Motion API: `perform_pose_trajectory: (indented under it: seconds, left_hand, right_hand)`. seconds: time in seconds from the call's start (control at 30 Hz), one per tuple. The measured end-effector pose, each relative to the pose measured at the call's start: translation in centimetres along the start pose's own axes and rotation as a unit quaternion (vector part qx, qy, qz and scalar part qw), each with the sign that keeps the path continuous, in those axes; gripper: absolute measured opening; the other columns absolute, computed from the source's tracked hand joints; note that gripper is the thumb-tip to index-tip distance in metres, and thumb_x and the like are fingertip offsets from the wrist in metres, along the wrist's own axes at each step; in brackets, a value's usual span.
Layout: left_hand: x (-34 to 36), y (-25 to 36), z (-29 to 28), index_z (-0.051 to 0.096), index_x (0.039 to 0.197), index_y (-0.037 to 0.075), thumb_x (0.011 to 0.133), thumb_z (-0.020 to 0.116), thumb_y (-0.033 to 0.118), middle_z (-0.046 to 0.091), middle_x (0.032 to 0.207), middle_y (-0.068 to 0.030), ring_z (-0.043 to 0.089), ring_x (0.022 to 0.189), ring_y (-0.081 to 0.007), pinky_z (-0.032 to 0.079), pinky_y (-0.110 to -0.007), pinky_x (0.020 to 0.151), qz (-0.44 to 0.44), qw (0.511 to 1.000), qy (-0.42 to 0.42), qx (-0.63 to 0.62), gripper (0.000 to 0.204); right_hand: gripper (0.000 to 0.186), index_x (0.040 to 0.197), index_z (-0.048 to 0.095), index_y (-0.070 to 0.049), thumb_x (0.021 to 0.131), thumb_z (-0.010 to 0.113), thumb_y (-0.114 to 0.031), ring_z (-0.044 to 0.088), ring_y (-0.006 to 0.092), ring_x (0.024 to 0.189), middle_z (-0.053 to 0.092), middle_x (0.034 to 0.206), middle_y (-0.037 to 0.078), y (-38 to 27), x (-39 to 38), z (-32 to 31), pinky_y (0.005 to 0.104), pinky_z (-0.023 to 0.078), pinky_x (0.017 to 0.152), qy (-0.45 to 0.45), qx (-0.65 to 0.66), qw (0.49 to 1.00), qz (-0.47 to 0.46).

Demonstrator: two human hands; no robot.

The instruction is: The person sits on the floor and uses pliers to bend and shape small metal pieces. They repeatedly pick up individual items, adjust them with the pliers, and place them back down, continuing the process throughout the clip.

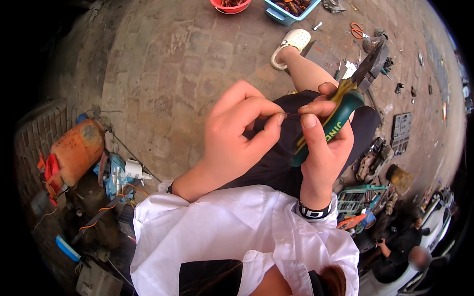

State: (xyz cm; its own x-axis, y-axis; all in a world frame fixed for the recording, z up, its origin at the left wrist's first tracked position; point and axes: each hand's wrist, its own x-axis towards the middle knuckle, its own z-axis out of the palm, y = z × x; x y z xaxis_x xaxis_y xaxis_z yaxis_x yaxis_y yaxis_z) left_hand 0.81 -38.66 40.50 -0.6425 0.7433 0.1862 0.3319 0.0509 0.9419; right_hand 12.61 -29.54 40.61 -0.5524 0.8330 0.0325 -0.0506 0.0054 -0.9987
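Note:
My left hand (242, 133) pinches a thin wire (291, 113) between thumb and index finger, over my dark-clothed lap (269, 163). My right hand (323, 148) has its fingers wrapped round green-and-yellow cutting pliers (345, 108), whose metal jaws point up and away to the right. The right thumb and a finger also pinch the wire, close to the tips of my left fingers. The wire is very fine and hard to follow beyond the fingertips.
On the paved floor are a red basin (229, 9), blue tub (279, 17), orange scissors (355, 30) and grey tool case (401, 132). An orange cylinder (79, 145) and clutter lie left. A person (400, 244) is at lower right beside a white vehicle (434, 227).

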Motion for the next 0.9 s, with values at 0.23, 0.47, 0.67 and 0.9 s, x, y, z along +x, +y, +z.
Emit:
perform_pose_trajectory:
  seconds: [0.23,0.47,0.67,0.9]
  left_hand:
    - [0.0,-0.5,-1.2,0.07,0.081,0.005,0.068,0.069,-0.005,0.055,0.078,-0.0022,0.047,0.06,-0.0091,0.037,-0.022,0.05,0.07,0.995,0.008,0.069,0.017]
    - [0.0,-0.4,-0.9,0.067,0.078,0.006,0.062,0.073,-0.003,0.053,0.075,-0.0042,0.053,0.06,-0.0163,0.04,-0.027,0.049,0.107,0.989,0.027,0.1,0.019]
    - [-0.1,-0.6,-0.7,0.068,0.077,0.006,0.059,0.07,-0.005,0.054,0.075,-0.0035,0.052,0.061,-0.0133,0.04,-0.026,0.05,0.137,0.984,0.032,0.106,0.021]
    - [-0.4,-0.1,-0.8,0.062,0.071,0.004,0.058,0.071,-0.003,0.051,0.069,-0.005,0.051,0.057,-0.0171,0.04,-0.028,0.048,0.127,0.982,0.084,0.116,0.017]
  right_hand:
    - [0.01,0.087,0.068,0.0,0.079,0.072,-0.003,0.054,0.0072,0.079,0.052,0.114,0.009,0.0,0.1,-0.5,0.0187,0.041,0.063,-0.038,-0.064,0.997,0.001]
    - [0.01,0.087,0.067,0.0,0.077,0.071,0.0,0.054,0.0078,0.082,0.051,0.114,0.008,-0.3,0.0,0.0,0.0193,0.04,0.062,-0.023,-0.032,0.999,0.028]
    - [0.012,0.081,0.065,-0.002,0.071,0.07,0.002,0.053,0.0102,0.086,0.052,0.108,0.009,-0.1,0.1,-0.1,0.0216,0.04,0.062,-0.021,-0.064,0.998,0.001]
    - [0.013,0.079,0.065,-0.002,0.068,0.071,0.002,0.048,0.0109,0.084,0.051,0.105,0.009,-0.2,-0.6,1.0,0.023,0.038,0.063,-0.032,-0.077,0.997,0.002]
